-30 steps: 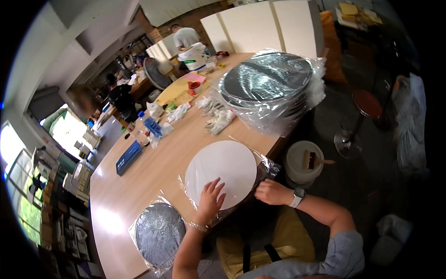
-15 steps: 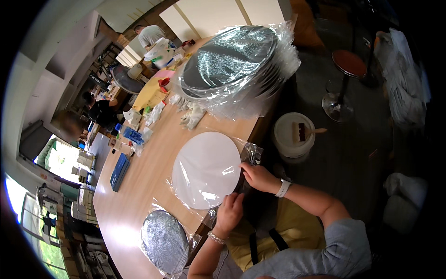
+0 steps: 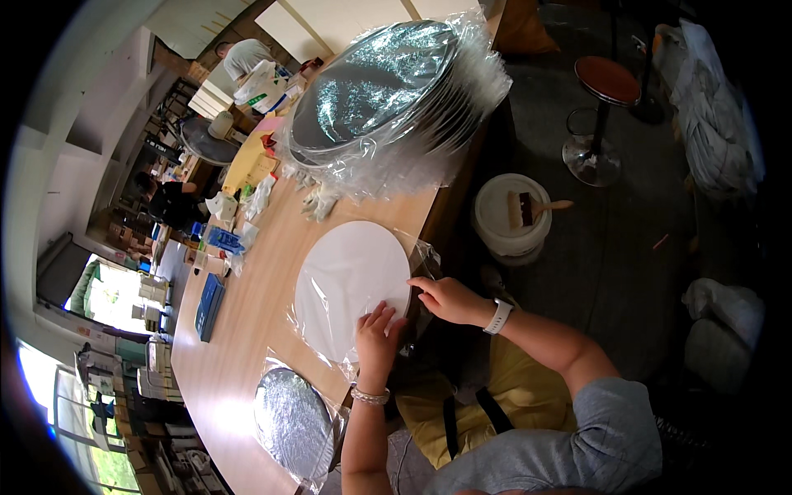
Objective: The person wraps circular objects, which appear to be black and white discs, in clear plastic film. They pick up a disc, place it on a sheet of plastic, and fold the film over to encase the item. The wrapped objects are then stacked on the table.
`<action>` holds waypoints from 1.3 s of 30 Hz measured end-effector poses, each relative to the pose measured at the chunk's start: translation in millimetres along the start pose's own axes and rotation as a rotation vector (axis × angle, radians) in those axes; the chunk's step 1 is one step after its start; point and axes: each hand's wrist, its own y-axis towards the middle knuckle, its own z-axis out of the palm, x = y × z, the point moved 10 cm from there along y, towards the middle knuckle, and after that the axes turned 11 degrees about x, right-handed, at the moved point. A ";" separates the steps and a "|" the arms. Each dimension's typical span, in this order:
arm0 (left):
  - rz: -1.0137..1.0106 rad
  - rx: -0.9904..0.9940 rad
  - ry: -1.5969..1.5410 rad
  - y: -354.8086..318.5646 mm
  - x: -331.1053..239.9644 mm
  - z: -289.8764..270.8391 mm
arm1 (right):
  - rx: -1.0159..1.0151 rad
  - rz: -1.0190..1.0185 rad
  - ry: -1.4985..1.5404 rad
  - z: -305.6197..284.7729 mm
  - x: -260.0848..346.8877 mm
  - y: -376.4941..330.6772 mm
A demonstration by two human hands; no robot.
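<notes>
A round white disc (image 3: pixel 351 276) lies on the wooden table in a clear plastic bag (image 3: pixel 426 254), whose loose edges stick out around it. My left hand (image 3: pixel 378 340) rests on the disc's near edge, fingers stretched out over the film. At the right edge of the disc, my right hand (image 3: pixel 452 300) is closed in a pinch on the bag's edge; its index fingertip touches the rim. Left of my left forearm lies a silver foil-like disc (image 3: pixel 293 421), also wrapped in clear plastic.
Beyond the white disc stands a tall stack of plastic-wrapped round silver discs (image 3: pixel 375 87). White gloves (image 3: pixel 318 200) and a blue box (image 3: pixel 210 307) lie on the table (image 3: pixel 239 346). To the right are a lidded white bucket (image 3: pixel 503 223) with a brush (image 3: pixel 528 209) on it and a red-topped stool (image 3: pixel 607 80).
My left hand has moved from the bag's near edge onto the disc, and its fingers have opened out. The right hand stays at the right rim. The whole view has shifted slightly.
</notes>
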 end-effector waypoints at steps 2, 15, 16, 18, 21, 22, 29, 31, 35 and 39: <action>-0.013 0.042 0.013 0.5 3.8 1.6 | 0.000 0.015 0.045 -4.0 -1.6 -5.0; 0.109 0.124 0.099 12.1 -25.2 -15.3 | -0.002 0.117 0.255 -3.0 -10.7 -50.0; 0.102 0.121 0.064 12.1 -27.5 -20.5 | 0.001 0.120 0.264 -2.1 -11.7 -53.0; 0.069 0.147 0.058 12.8 -16.7 -15.9 | 0.006 0.126 0.255 1.3 -16.0 -59.0; 0.027 0.179 0.027 12.4 -9.0 -13.6 | 0.018 0.153 0.267 5.9 -24.7 -68.8; 0.014 0.192 0.012 12.1 -7.3 -12.5 | 0.023 0.168 0.277 7.3 -27.5 -72.0; 0.105 0.177 -0.040 11.1 -7.7 -14.3 | -0.021 0.065 0.106 -2.5 12.8 -58.1; 0.097 0.210 -0.045 11.0 -9.6 -14.5 | -0.023 -0.010 -0.025 4.4 30.3 -38.9; 0.014 0.286 0.066 13.8 -6.1 -8.1 | -0.125 -0.107 -0.165 21.2 12.3 -28.9; 0.135 0.172 0.079 11.4 -19.6 -15.4 | -0.087 -0.036 -0.140 21.7 9.8 -38.5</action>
